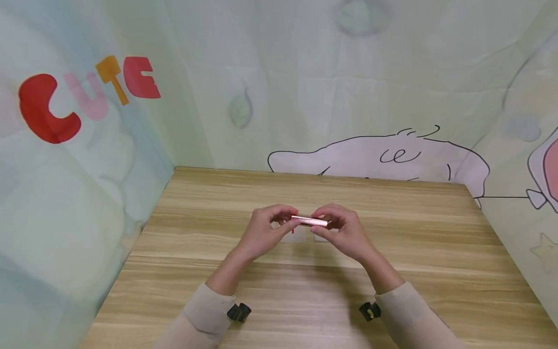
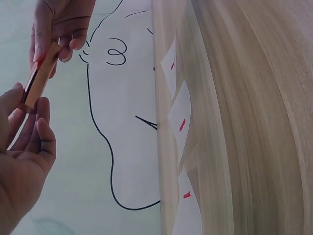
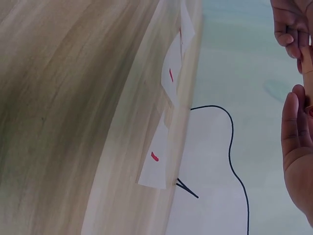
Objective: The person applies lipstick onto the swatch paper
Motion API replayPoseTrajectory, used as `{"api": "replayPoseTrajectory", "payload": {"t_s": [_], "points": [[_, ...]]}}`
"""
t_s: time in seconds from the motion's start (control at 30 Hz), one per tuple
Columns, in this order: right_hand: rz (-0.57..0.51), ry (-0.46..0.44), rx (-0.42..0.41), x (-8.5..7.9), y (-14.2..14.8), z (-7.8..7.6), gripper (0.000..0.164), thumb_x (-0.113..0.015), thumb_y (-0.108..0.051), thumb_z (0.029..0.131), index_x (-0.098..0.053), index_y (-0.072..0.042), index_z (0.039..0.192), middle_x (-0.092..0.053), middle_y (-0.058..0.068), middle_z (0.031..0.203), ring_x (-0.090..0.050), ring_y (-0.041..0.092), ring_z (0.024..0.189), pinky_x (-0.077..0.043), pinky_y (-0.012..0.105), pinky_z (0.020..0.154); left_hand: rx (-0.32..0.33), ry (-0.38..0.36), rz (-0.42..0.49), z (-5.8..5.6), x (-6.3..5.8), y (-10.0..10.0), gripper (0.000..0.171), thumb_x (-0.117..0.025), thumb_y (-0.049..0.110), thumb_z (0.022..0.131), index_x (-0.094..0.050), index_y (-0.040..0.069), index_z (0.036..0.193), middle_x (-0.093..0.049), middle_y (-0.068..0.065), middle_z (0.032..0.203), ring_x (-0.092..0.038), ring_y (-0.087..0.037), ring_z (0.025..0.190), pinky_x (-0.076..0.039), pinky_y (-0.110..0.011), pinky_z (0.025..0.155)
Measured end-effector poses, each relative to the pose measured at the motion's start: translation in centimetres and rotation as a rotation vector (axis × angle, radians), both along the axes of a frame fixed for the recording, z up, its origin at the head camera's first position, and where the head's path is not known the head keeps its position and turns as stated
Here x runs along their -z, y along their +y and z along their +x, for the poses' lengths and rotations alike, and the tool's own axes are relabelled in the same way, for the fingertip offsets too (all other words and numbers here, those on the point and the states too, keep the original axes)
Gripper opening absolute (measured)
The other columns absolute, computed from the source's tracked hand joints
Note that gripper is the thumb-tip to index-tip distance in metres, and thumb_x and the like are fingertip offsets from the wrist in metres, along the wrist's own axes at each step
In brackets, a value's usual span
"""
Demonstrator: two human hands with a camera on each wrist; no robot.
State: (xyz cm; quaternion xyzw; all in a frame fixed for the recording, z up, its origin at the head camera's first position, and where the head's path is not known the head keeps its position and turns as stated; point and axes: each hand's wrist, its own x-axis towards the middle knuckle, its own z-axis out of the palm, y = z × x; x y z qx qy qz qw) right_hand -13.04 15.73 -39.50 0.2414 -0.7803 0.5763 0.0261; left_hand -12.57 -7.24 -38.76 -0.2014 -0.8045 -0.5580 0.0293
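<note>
A small, slim rose-gold bar (image 1: 308, 221) is held level between both hands above the table, its kind not clear. My left hand (image 1: 263, 231) pinches one end between thumb and fingers. At the other end, the right hand (image 1: 348, 233) grips it the same way. From the left wrist, the bar (image 2: 43, 81) looks copper-coloured with a dark strip along one side. The right wrist view catches only part of the bar (image 3: 308, 81) at its edge. Beneath the hands lie white paper pieces (image 1: 297, 237), partly hidden by them.
In the left wrist view, a row of three white papers, including a middle paper (image 2: 181, 115), each bears a short red mark. They lie on a wood-grain table (image 1: 279, 281). A printed cloth backdrop (image 1: 209, 97) rises behind the table and along its sides.
</note>
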Motion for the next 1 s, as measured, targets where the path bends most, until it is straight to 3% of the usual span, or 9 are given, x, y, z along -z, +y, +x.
{"api": "replayPoseTrajectory", "payload": {"t_s": [0.2, 0.4, 0.53, 0.8, 1.0], "points": [[-0.012, -0.056, 0.007, 0.3, -0.3, 0.3, 0.024, -0.082, 0.0, 0.083, -0.072, -0.003, 0.105, -0.072, 0.014, 0.092, -0.07, 0.022, 0.071, -0.06, 0.03, 0.061, -0.023, -0.05, 0.125, 0.1, 0.1, 0.8, 0.026, -0.079, 0.011, 0.089, -0.072, 0.004, 0.113, -0.072, -0.004, 0.097, -0.065, -0.021, 0.082, -0.056, -0.03, 0.071], [-0.01, -0.07, 0.028, 0.4, -0.5, 0.5, 0.026, -0.082, 0.002, 0.082, -0.071, -0.003, 0.105, -0.072, 0.015, 0.092, -0.071, 0.015, 0.071, -0.061, 0.031, 0.062, -0.041, -0.101, 0.186, 0.3, -0.1, 1.4, 0.034, -0.081, 0.01, 0.087, -0.07, 0.005, 0.119, -0.072, -0.005, 0.105, -0.065, -0.019, 0.092, -0.055, -0.023, 0.073], [-0.005, -0.068, 0.031, 0.4, -0.4, 0.5, 0.026, -0.082, 0.001, 0.082, -0.071, -0.003, 0.106, -0.073, 0.013, 0.094, -0.071, 0.016, 0.072, -0.061, 0.031, 0.063, -0.032, -0.083, 0.19, 0.2, -0.3, 1.6, 0.035, -0.082, 0.009, 0.086, -0.07, 0.006, 0.119, -0.072, -0.004, 0.105, -0.065, -0.016, 0.096, -0.054, -0.026, 0.08], [0.013, -0.048, 0.024, 0.8, -0.2, 0.6, 0.025, -0.082, -0.005, 0.085, -0.074, -0.003, 0.109, -0.076, 0.01, 0.098, -0.071, 0.017, 0.079, -0.06, 0.03, 0.07, 0.016, -0.034, 0.164, 0.2, -0.9, 2.5, 0.033, -0.083, 0.013, 0.085, -0.073, 0.008, 0.116, -0.074, 0.0, 0.1, -0.064, -0.015, 0.096, -0.052, -0.049, 0.091], [0.042, -0.004, 0.029, 1.0, 0.1, 0.6, 0.025, -0.082, -0.008, 0.085, -0.075, -0.005, 0.108, -0.076, 0.006, 0.102, -0.072, 0.016, 0.087, -0.06, 0.032, 0.079, 0.054, -0.036, 0.14, 0.1, -1.1, 3.1, 0.032, -0.083, 0.015, 0.085, -0.074, 0.007, 0.115, -0.075, 0.001, 0.102, -0.064, -0.022, 0.1, -0.052, -0.04, 0.09]]}}
